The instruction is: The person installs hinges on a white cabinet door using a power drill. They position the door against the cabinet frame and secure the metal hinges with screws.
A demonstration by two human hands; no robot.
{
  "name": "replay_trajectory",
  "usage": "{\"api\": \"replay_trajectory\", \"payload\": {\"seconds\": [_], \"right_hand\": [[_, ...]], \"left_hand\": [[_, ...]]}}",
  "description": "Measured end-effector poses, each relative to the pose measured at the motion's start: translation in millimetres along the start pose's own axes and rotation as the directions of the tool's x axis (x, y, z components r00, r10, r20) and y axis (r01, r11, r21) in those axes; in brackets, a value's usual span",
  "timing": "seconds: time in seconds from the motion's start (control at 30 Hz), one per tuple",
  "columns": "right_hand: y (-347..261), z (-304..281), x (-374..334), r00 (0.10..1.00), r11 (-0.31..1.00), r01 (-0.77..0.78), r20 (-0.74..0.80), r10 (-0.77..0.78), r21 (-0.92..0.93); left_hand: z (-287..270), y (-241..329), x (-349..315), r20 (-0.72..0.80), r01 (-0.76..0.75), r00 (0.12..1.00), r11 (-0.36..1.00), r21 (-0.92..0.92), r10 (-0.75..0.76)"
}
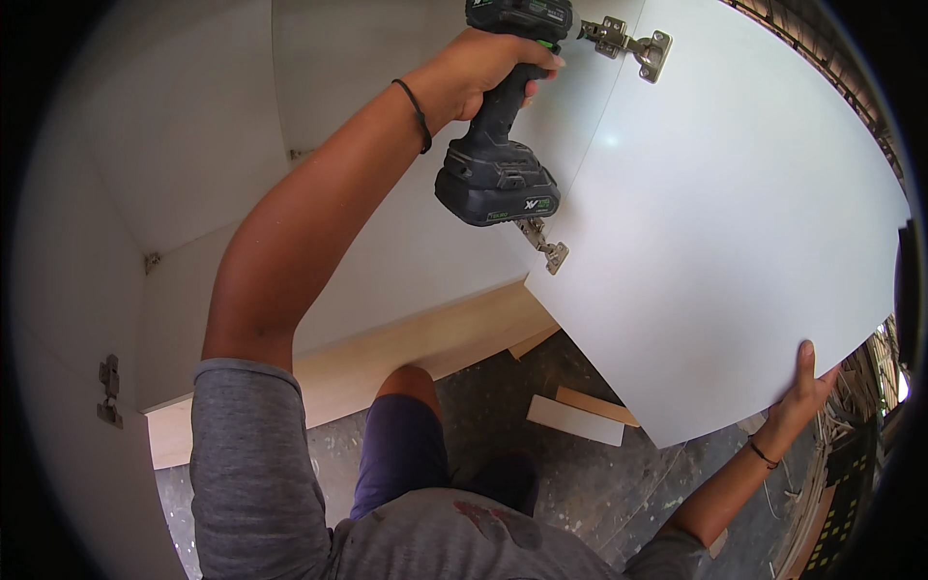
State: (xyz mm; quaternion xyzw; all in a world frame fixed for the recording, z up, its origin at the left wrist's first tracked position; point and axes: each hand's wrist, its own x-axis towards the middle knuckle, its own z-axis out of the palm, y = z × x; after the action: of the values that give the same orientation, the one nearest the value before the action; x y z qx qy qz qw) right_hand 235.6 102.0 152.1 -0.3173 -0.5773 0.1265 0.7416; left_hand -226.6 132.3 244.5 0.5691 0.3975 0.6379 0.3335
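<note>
My left hand (488, 72) is wrapped round the grip of a black cordless drill (503, 159), its battery hanging at the bottom. The drill's nose points right, up against a metal cabinet hinge (611, 37) near the top. That hinge joins a white door panel (715, 222) to the cabinet's white side wall (416, 242). A lower hinge (551, 251) shows just beneath the battery, partly hidden by it. At the lower right, my right hand (797, 398) grips the edge of the door panel, thumb on the white face and fingers behind it.
Another hinge (109, 391) is on a white panel at the far left. A pale wood strip (435, 333) runs along the cabinet's base. Board offcuts (580, 416) lie on the stained grey floor (541, 474). Stacked strips of material (860, 387) stand beyond the door on the right.
</note>
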Motion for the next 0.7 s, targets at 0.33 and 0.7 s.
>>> {"api": "replay_trajectory", "payload": {"seconds": [0.33,0.7], "right_hand": [[-0.5,-1.4,4.4,1.0,0.999,0.019,-0.021,-0.02,-0.04],[5.0,-2.0,3.9,0.999,0.999,0.004,-0.048,-0.006,-0.046]], "left_hand": [[-5.1,-10.4,0.1,0.012,-0.067,0.998,0.998,-0.004,0.067],[-24.9,-41.4,-26.4,-0.006,-0.034,0.999,0.997,-0.073,0.033]]}}
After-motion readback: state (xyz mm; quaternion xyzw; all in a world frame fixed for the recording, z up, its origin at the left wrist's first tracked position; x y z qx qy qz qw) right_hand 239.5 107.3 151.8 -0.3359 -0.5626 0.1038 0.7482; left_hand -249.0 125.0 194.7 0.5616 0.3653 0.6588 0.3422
